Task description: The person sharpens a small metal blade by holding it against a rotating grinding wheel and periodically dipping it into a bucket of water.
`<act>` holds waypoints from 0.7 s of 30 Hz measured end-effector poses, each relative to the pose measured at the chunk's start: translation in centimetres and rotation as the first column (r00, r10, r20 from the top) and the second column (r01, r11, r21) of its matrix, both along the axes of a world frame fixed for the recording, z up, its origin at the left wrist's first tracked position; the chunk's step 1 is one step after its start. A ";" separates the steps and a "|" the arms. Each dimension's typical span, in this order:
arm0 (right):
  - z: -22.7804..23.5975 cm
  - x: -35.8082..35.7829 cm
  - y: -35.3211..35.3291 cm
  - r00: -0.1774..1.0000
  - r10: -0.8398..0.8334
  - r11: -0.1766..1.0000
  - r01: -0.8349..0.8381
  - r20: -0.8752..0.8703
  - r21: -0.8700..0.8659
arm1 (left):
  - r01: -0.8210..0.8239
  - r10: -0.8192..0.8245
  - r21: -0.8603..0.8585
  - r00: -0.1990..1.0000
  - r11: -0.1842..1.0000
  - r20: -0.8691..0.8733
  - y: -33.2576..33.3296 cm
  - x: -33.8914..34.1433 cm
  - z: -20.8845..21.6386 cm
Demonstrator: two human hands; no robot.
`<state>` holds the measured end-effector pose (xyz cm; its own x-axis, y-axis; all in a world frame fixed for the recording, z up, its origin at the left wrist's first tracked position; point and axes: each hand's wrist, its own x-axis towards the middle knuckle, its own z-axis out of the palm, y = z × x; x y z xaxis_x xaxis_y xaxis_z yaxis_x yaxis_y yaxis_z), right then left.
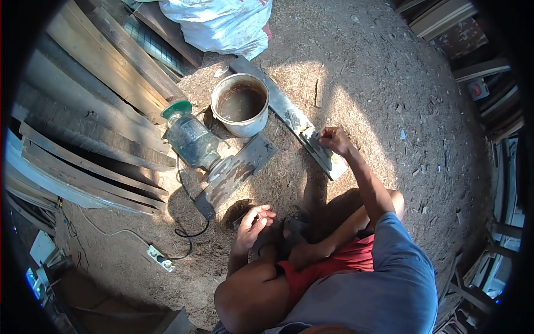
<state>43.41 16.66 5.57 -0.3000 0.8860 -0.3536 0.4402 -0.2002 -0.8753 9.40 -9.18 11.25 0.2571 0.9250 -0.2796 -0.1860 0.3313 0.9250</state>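
Observation:
My right hand (335, 140) is over the near end of a long narrow plank (286, 111) lying on the ground. Its fingers are bent together in a pinch; whatever they hold, if anything, is too small to make out. Beside the fingertips, a dark flat piece (314, 142) rests on the plank. My left hand (253, 224) hangs above my left foot, palm turned inward, thumb and fingers apart with nothing in them. A pale metal pot (248, 127) holding murky liquid stands left of the plank. Below it lies a short, wet-streaked grey board (236, 172).
A green electric machine (192, 139) sits left of the pot, its black cord running to a white power strip (160, 259). Stacked boards (94, 106) fill the left side. A white sack (222, 25) lies at the far end; timber (445, 19) lines the far right.

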 end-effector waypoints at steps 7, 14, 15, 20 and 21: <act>-5.1 1.0 0.0 0.974 -0.193 0.967 0.168 0.118 0.194 | -0.001 0.000 -0.034 1.000 0.999 -0.014 0.3 0.4 -0.3; -3.5 -2.0 0.8 0.955 -0.227 0.957 0.183 0.189 0.226 | -0.034 0.033 -0.065 0.999 0.997 -0.019 0.1 0.4 -0.8; -3.9 -1.6 1.5 0.957 -0.214 0.951 0.158 0.195 0.266 | -0.021 0.021 -0.062 1.000 0.998 -0.011 0.5 0.8 -0.9; -6.2 -0.9 5.8 0.937 -0.316 0.886 0.233 0.152 0.401 | -0.002 0.004 -0.064 1.000 0.998 0.024 1.4 2.7 -0.7; -6.1 0.0 6.3 0.932 -0.349 0.875 0.284 0.102 0.392 | -0.004 0.005 -0.049 1.000 0.999 0.019 1.7 3.2 -0.9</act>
<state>43.45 22.93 -0.52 0.0522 0.9986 -0.0062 0.5511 -0.0340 -0.8337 12.57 -7.45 10.32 0.2590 0.9115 -0.3195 -0.2048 0.3751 0.9041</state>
